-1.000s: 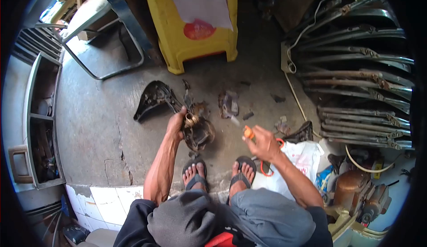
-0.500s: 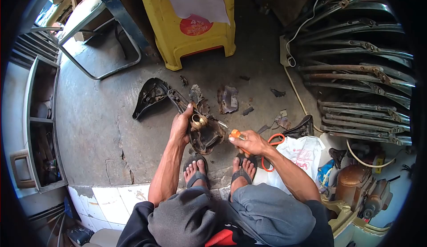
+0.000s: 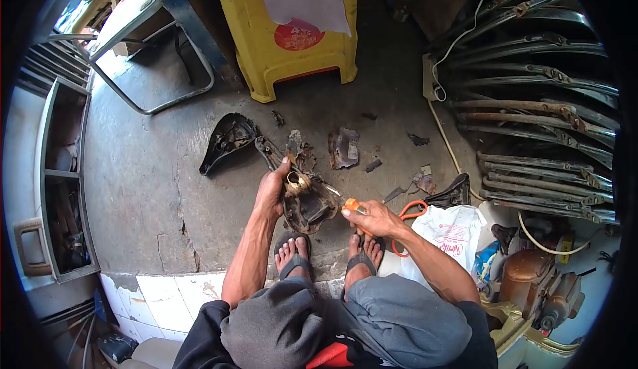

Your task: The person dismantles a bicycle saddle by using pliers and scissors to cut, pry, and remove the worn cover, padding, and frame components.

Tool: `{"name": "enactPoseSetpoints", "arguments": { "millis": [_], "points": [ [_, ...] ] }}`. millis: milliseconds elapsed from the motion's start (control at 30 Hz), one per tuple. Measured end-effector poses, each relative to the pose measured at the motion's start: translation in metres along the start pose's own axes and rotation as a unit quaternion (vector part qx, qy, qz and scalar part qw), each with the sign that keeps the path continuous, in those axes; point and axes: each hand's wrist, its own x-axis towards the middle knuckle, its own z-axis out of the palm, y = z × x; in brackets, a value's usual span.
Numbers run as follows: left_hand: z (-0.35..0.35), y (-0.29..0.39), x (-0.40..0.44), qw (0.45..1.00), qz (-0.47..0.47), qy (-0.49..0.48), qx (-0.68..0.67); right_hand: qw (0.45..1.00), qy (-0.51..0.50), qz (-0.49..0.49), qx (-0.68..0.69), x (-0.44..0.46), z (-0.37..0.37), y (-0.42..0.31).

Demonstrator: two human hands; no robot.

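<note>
My left hand (image 3: 272, 188) is closed round the neck of a dark, dirty bicycle saddle frame (image 3: 308, 211) with a brass-coloured ring-like part (image 3: 297, 182) on it. An orange-handled screwdriver (image 3: 352, 205) is gripped in my right hand (image 3: 374, 218); its shaft points up and left at the right edge of the frame. Close beside that hand lie orange-handled scissors (image 3: 413, 211). Another black saddle-shaped piece (image 3: 229, 142) rests on the floor beyond my left hand.
Torn scraps (image 3: 343, 148) are scattered on the floor ahead. A yellow stool (image 3: 292, 70) stands beyond them, with stacked metal tubes (image 3: 545, 116) at the right. A white plastic bag (image 3: 452, 233) lies right of my feet, and an open cabinet (image 3: 86, 189) stands left.
My right hand has moved left with the screwdriver, bringing its tip to the saddle frame. The frame has shifted slightly right in my left hand. Over the last half second both hands have barely moved.
</note>
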Motion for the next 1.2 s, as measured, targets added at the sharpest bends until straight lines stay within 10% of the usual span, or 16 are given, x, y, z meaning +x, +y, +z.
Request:
{"name": "enactPoseSetpoints", "arguments": {
  "millis": [200,533,733,1000,1200],
  "points": [
    [-0.015,-0.004,0.012,0.998,-0.052,-0.017,0.009,0.912,0.147,-0.233,-0.302,-0.002,0.009,0.017],
    [-0.023,-0.013,0.016,0.999,-0.039,0.001,0.013,0.998,-0.009,0.055,-0.033,-0.003,0.008,0.001],
    [-0.028,-0.013,0.02,0.993,-0.097,-0.027,-0.056,0.904,0.223,-0.256,-0.26,-0.004,0.022,0.026],
    [-0.027,-0.002,0.01,0.996,-0.025,-0.027,-0.084,0.947,0.154,-0.185,-0.212,-0.021,0.001,0.021],
    [-0.021,0.004,0.009,0.991,-0.022,-0.024,-0.127,0.906,0.329,-0.261,-0.05,-0.036,0.03,0.023]
  ]
}}
